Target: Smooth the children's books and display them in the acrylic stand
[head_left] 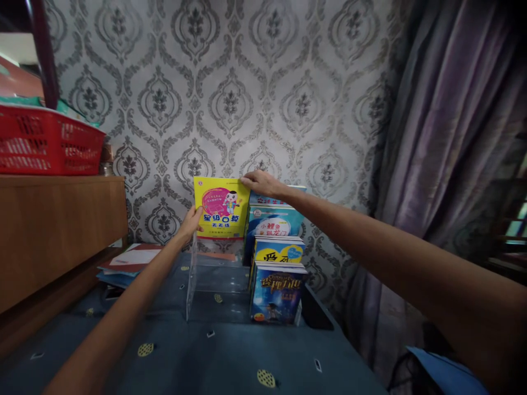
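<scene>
A yellow workbook [220,211] with a pink circle and a cartoon child on its cover stands upright at the back left of a clear tiered book stand [191,285]. My left hand [191,220] grips its left edge, thumb on the cover. At its top right corner, the fingers of my right hand [261,183] are closed over the edge. Right of it, books fill the stand's tiers: a teal book [275,219], a yellow and blue book [278,250], and a dark blue book [276,293] in front. My right hand and forearm partly cover another blue book behind.
A wooden cabinet [61,230] on the left carries a red plastic basket [49,140]. Papers and folders [129,258] lie beside it on the cloth-covered table [214,362]. A black flat object [316,310] lies right of the stand; a curtain [436,137] hangs at right.
</scene>
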A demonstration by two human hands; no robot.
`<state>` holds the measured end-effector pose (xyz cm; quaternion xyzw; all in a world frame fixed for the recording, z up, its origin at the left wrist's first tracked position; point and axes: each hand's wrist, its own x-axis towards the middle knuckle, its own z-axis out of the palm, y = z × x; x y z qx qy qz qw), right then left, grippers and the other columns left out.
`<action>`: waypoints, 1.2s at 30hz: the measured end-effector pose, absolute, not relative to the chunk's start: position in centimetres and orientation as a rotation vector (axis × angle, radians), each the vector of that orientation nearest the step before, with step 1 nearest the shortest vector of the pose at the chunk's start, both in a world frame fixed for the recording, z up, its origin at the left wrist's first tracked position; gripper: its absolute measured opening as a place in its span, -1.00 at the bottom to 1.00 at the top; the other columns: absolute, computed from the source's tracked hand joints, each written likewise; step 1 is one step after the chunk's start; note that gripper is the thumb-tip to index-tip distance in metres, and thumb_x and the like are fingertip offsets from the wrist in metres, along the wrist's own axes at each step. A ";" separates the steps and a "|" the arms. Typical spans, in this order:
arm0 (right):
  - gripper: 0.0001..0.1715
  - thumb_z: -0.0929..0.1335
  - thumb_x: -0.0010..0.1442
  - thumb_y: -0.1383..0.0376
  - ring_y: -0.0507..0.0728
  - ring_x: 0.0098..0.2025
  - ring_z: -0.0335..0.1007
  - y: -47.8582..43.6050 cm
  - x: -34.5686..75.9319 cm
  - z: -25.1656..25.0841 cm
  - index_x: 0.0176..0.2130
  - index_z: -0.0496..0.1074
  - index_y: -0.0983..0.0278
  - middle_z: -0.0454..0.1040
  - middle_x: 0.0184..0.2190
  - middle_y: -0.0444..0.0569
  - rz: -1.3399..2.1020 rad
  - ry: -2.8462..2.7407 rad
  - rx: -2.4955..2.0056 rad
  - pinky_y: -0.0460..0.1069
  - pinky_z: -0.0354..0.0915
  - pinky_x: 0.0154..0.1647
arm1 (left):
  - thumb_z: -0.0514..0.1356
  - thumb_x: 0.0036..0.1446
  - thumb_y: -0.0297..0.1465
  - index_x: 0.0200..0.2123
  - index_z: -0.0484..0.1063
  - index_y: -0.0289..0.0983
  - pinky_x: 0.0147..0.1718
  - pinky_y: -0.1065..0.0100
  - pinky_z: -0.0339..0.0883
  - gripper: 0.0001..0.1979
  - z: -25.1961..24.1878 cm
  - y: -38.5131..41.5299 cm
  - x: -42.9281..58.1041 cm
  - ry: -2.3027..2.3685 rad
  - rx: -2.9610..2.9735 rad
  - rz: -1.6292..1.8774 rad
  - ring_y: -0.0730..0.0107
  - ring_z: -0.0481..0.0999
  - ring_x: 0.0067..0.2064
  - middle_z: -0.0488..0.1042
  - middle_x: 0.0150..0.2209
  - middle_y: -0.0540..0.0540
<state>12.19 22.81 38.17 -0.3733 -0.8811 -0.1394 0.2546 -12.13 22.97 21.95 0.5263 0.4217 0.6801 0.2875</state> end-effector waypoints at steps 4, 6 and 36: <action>-0.46 0.14 0.43 0.13 0.10 -0.39 0.34 22.9 12.2 38.1 -0.37 0.48 0.34 0.47 -0.47 0.00 -0.353 -2.346 -1.041 -0.05 0.14 -0.33 | 0.20 0.18 -0.17 -0.24 0.35 -0.22 -0.69 0.57 0.31 -0.76 21.9 23.1 -12.2 1.124 1.408 1.822 0.39 0.54 -0.36 0.53 -0.29 -0.06; -0.40 0.11 0.44 0.07 0.11 -0.43 0.33 22.9 12.2 38.1 -0.39 0.47 0.33 0.43 -0.52 -0.02 -0.320 -2.327 -1.047 -0.04 0.15 -0.34 | 0.21 0.17 -0.16 -0.25 0.34 -0.22 -0.69 0.58 0.30 -0.74 21.9 23.2 -12.2 1.122 1.408 1.825 0.40 0.54 -0.36 0.53 -0.30 -0.05; -0.35 0.08 0.48 0.09 0.20 -0.08 0.56 24.0 14.1 37.6 -0.06 0.57 0.43 0.63 -0.10 0.19 -0.093 -2.164 -0.878 0.05 0.37 0.02 | 0.12 0.28 -0.19 -0.18 0.26 -0.23 -0.64 0.56 0.35 -0.77 21.9 23.5 -12.1 1.264 1.556 1.864 0.37 0.58 -0.28 0.53 -0.24 -0.08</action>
